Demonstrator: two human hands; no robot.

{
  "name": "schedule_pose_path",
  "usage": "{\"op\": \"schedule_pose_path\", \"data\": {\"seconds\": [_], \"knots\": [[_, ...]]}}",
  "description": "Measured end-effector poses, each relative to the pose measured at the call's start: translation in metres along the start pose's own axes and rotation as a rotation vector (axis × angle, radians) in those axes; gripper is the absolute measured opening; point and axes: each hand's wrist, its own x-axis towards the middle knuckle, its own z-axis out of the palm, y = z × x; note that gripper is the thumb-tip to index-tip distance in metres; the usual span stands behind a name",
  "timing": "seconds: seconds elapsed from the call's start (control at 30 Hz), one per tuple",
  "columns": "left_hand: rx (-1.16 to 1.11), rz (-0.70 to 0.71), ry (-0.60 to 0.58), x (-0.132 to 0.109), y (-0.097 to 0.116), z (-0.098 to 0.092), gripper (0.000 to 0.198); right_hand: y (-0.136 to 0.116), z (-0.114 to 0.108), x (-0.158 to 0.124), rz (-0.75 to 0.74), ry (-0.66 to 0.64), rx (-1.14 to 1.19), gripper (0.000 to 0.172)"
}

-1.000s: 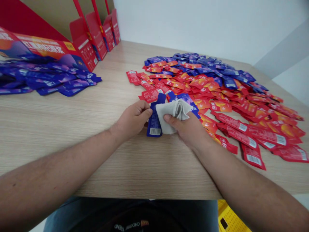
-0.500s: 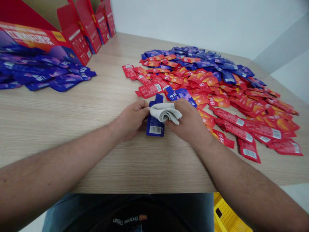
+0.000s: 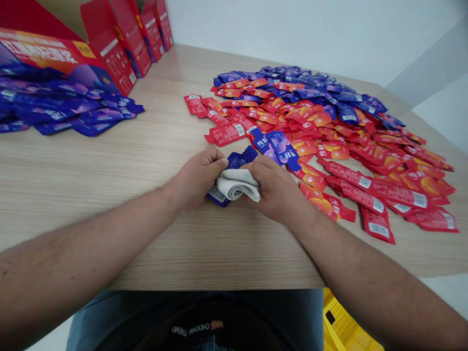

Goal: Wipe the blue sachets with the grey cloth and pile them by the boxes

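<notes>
Between my hands, above the table point(image 3: 204, 253), is a blue pouch point(image 3: 239, 160) with a barcode, tilted to the right at its top. My left hand point(image 3: 199, 178) is closed on the pouch's left edge. A folded whitish cloth point(image 3: 237, 181) is gripped in my right hand point(image 3: 274, 187) and lies against the pouch, covering its middle. Just beyond my right hand, two blue pouches point(image 3: 283, 148) rest on the near edge of a pile of red pouches point(image 3: 303, 114).
More blue pouches point(image 3: 329, 87) lie at the back of the pile. On the left, another heap of blue pouches point(image 3: 62, 107) sits before red cartons point(image 3: 113, 63) with open flaps. A yellow plastic crate point(image 3: 347, 324) stands below the table's front edge.
The cloth has moved left and down across the blue pouch. The pouch has turned from upright to slanted, its top now toward the right. Both hands keep their hold.
</notes>
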Motion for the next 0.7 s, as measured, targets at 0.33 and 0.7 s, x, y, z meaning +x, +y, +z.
{"op": "schedule_pose_path", "data": {"seconds": [0.33, 0.7], "knots": [[0.189, -0.068, -0.075, 0.002, 0.001, -0.010, 0.017, 0.004, -0.003, 0.002, 0.082, 0.066, -0.080, 0.012], [0.124, -0.055, -0.020, 0.004, 0.000, -0.007, 0.014, -0.003, -0.002, 0.000, 0.054, -0.027, -0.028, 0.014]]}}
